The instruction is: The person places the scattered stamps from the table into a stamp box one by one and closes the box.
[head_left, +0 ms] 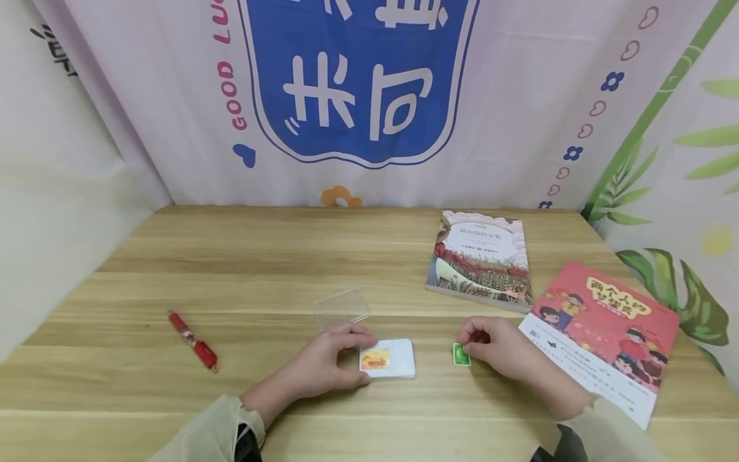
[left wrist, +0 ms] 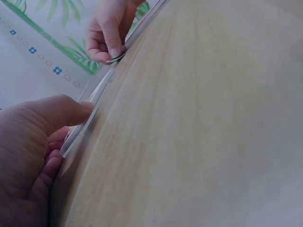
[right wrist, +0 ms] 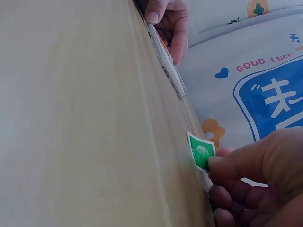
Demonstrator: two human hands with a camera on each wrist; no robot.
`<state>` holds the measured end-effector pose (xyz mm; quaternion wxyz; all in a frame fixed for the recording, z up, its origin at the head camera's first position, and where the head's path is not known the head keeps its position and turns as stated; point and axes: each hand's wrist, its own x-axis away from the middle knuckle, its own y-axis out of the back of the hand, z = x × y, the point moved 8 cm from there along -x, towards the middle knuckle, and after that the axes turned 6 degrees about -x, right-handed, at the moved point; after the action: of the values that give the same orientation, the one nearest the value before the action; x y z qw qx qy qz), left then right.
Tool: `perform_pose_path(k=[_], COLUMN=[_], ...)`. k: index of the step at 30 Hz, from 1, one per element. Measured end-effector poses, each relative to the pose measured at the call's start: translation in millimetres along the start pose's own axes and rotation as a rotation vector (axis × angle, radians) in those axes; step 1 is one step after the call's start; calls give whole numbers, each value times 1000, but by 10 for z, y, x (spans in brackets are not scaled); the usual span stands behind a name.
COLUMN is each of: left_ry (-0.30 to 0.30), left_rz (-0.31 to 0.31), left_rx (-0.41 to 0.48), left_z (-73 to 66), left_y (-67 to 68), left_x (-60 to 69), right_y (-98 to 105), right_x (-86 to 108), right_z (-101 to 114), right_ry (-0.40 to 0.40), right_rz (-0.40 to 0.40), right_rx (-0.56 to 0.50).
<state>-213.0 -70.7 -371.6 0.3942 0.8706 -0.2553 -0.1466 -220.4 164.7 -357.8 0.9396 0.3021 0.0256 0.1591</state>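
My right hand [head_left: 499, 346] pinches a small green stamp [right wrist: 201, 151] with a white edge by one corner. In the head view it stays low over the table, right of a flat white rectangular case [head_left: 402, 358]. A yellow-orange stamp [head_left: 375, 359] lies on the left part of that case. My left hand [head_left: 326, 360] holds the case by its left end, the thumb on the near side and the fingers on the far side. The left wrist view shows the thumb pressed to the case's edge [left wrist: 78, 132]. Just beyond the left hand lies a clear plastic lid [head_left: 342, 306].
A red pen [head_left: 193, 340] lies on the wooden table [head_left: 231, 256] at the left. Toward the back right is a book [head_left: 482, 256] with a field on its cover. A red and white book [head_left: 612, 333] lies at the right, beside the right forearm. Printed cloth [head_left: 173, 141] hangs behind.
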Motion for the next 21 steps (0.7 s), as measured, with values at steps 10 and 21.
perform_pose_path(k=[10, 21], left_ry=[-2, -5], left_rz=[-3, -6], left_rx=[2, 11], left_z=[-1, 6], left_y=[-24, -15], left_x=[-9, -6], right_y=[-65, -304], right_x=[-94, -239], right_z=[47, 210], right_ry=[-43, 19], right_rz=[26, 115], right_rx=[-188, -291])
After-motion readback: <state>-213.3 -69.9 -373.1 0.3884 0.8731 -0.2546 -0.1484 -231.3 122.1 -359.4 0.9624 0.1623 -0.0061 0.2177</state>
